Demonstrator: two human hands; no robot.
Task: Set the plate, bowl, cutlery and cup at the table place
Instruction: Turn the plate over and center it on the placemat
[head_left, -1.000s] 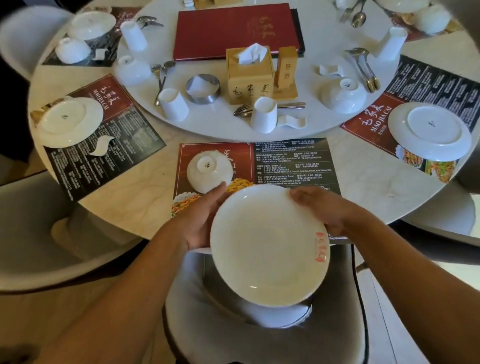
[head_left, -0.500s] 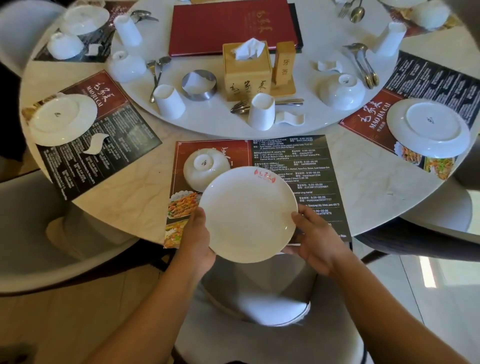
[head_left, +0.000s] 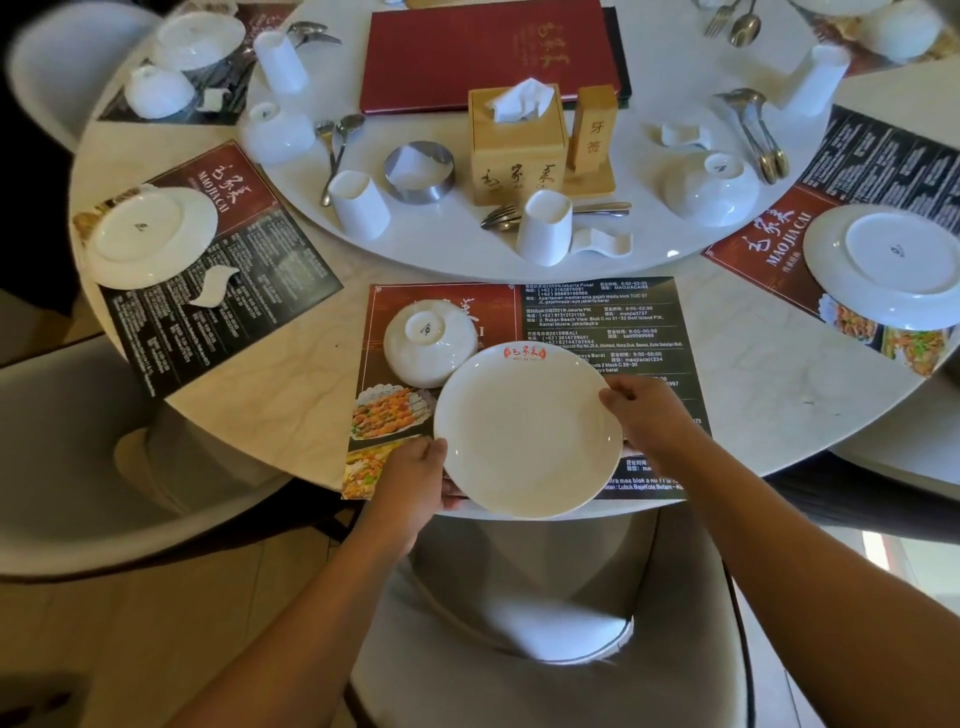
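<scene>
1. A grey padded chair (head_left: 519, 665) is nearest, pushed in under the counter (head_left: 270, 410) edge, between the two forearms.
2. The left hand (head_left: 415, 470) has the plate's near-left rim. Its grip pinches the rim, thumb on top and fingers underneath.
3. The right hand (head_left: 647, 410) has the right rim, and its grip is curled over the edge and pinches it.
4. The white plate (head_left: 527, 436) is face up and level, with its red logo at the far rim. It is over the near half of the paper placemat (head_left: 597, 322), its near rim at about the counter edge. Whether it already touches the mat cannot be told.
5. A second ago the plate was tipped steeply toward the person, out over the chair, with the logo on the right. Half a second ago it was level with the logo turned to the far side, but closer to the person. It has since gone farther in over the mat.
6. The upside-down white bowl (head_left: 428, 348) sits on the mat's far-left part, just beside the plate's far-left rim, where it was before.
7. Beyond, on the raised round turntable (head_left: 467, 257), stands a white cup (head_left: 543, 228). A fork and spoon (head_left: 501, 215) lie behind it and a white ceramic spoon (head_left: 602, 241) lies just to its right. None of these has moved.
8. Farthest are the wooden tissue box (head_left: 517, 150), the toothpick holder (head_left: 592, 130) and a red menu book (head_left: 493, 52).
</scene>
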